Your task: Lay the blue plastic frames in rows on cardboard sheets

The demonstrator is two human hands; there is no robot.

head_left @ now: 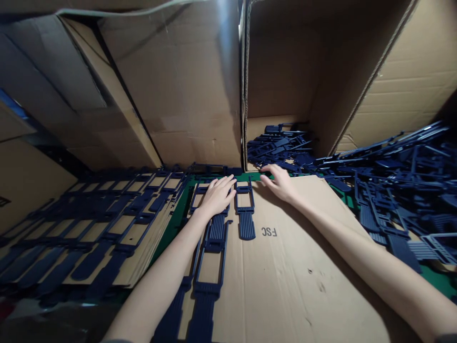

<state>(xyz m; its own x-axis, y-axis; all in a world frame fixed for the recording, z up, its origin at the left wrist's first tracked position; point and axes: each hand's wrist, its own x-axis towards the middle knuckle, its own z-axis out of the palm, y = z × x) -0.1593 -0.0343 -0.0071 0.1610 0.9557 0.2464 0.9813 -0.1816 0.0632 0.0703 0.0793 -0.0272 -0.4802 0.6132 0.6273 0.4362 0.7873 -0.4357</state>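
Left hand (218, 194): palm down, fingers extended and close together, resting on a dark blue plastic frame at the far left of the FSC-printed cardboard sheet (274, 271). Not wrapped around anything, hand reads as flat/open

Right hand (280, 185): thumb apart from the bent fingers, moderately wide gap, at the far edge of the same sheet, just in front of the open cardboard box (282, 76). No part visible between thumb and fingers; can't tell if the fingertips touch the dark piece beside them

Frames on the sheet: ribbed-tab frame (246, 225) sits just right of the left hand, tab toward the person. Nearer row has the lower frame (210, 269), its far end by the ribbed tab of the one under the left hand, plus another partly hidden by the left forearm

Left side: stacked cardboard sheets (152, 252) with rows of similar frames (121, 233) laid out on top, tabs toward the person

Right side: tangled pile of loose frames (410, 190), more heaped in the box mouth. Green bench (171, 238) shows between the stack and the FSC sheet; more cardboard walls (178, 90) stand behind
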